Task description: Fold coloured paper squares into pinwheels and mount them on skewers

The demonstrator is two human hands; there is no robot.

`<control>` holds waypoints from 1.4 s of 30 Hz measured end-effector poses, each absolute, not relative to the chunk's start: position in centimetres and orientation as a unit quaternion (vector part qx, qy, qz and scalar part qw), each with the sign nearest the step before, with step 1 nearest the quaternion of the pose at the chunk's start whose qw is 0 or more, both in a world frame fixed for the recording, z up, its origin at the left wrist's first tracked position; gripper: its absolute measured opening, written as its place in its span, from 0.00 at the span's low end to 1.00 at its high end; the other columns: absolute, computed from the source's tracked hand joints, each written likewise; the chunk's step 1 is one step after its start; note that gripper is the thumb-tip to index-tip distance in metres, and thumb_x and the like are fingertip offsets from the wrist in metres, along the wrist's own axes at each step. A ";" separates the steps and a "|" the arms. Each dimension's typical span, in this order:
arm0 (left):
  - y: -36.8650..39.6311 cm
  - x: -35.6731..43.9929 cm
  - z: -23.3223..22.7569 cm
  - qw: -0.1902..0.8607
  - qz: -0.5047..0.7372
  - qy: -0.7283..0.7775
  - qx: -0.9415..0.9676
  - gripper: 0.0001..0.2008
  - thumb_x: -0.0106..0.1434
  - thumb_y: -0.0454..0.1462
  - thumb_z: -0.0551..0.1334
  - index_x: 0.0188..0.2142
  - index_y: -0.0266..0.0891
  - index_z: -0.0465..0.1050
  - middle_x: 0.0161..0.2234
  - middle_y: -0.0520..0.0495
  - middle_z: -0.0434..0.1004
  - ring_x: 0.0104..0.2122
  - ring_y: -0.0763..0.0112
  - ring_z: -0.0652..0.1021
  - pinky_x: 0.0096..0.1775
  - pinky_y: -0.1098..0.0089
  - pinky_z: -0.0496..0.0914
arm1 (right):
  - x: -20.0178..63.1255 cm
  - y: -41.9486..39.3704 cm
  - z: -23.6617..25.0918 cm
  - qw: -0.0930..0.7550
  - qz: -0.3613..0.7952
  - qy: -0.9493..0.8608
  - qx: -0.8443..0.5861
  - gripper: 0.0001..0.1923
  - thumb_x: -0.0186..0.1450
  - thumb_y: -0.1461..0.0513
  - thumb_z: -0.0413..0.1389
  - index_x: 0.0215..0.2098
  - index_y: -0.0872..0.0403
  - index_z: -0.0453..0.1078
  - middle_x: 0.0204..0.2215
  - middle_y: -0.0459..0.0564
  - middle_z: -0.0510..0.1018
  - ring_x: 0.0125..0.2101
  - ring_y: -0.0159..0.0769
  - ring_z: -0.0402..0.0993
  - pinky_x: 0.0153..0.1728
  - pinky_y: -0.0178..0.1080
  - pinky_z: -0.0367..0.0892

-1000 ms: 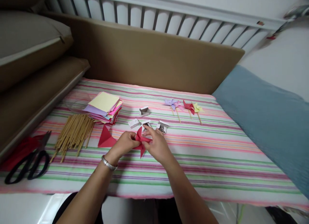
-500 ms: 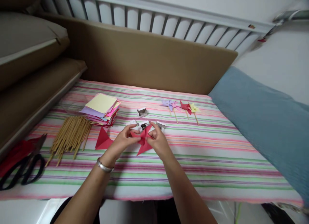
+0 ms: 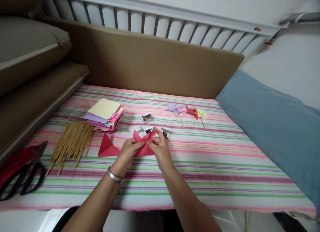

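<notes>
Between my two hands is a red paper pinwheel [image 3: 144, 151], its corners folded in toward the middle. My left hand [image 3: 128, 152] pinches it from the left, thumb near the centre. From the right, my right hand [image 3: 160, 148] grips it with thumb and fingers, also close to the centre. Another red paper piece [image 3: 107, 147], with a cut-out notch, lies on the cloth just left of my left hand. Right behind the pinwheel stand small white boxes [image 3: 165, 132] with small dark pieces inside, partly covered by the paper and fingers.
A stack of coloured paper squares [image 3: 105, 109] sits at the left behind a bundle of wooden sticks [image 3: 71, 140]. Black-handled scissors [image 3: 26, 178] lie far left. Finished pinwheels [image 3: 192, 111] on sticks rest back right. Another small box [image 3: 146, 117] stands behind. A brown board [image 3: 155, 62] closes the back.
The red pinwheel has been turned in my hands, and its points now face differently. My left hand has shifted slightly right and both thumbs have come closer together at its centre.
</notes>
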State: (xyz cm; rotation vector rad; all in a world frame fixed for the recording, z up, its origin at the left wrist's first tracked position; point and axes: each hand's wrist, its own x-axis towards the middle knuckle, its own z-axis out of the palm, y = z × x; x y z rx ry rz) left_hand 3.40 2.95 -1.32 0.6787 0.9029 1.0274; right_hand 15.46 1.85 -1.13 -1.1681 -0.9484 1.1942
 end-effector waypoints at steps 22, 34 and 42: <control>5.1 -0.6 -1.1 0.679 0.475 0.491 0.269 0.07 0.40 0.35 0.69 0.18 0.35 0.73 0.16 0.51 0.75 0.17 0.75 0.71 0.22 0.75 0.62 | 16.0 0.3 -1.5 0.383 0.052 -0.790 -0.476 0.09 0.63 0.67 0.50 0.37 0.52 0.70 0.62 0.54 0.56 0.60 0.45 0.53 0.56 0.53 0.56; 5.2 -0.7 -0.8 0.673 0.476 0.493 0.278 0.07 0.41 0.34 0.69 0.17 0.35 0.72 0.15 0.52 0.74 0.16 0.75 0.70 0.21 0.75 0.62 | 15.7 0.3 -2.0 0.364 0.040 -0.801 -0.473 0.10 0.62 0.66 0.51 0.41 0.51 0.69 0.63 0.54 0.52 0.61 0.46 0.50 0.56 0.53 0.56; 5.1 -0.4 -0.7 0.640 0.475 0.530 0.289 0.06 0.40 0.35 0.68 0.18 0.36 0.72 0.16 0.51 0.75 0.17 0.73 0.71 0.21 0.74 0.62 | 15.9 0.2 -1.7 0.366 0.035 -0.800 -0.475 0.09 0.63 0.67 0.51 0.37 0.50 0.71 0.60 0.54 0.59 0.60 0.45 0.53 0.56 0.53 0.56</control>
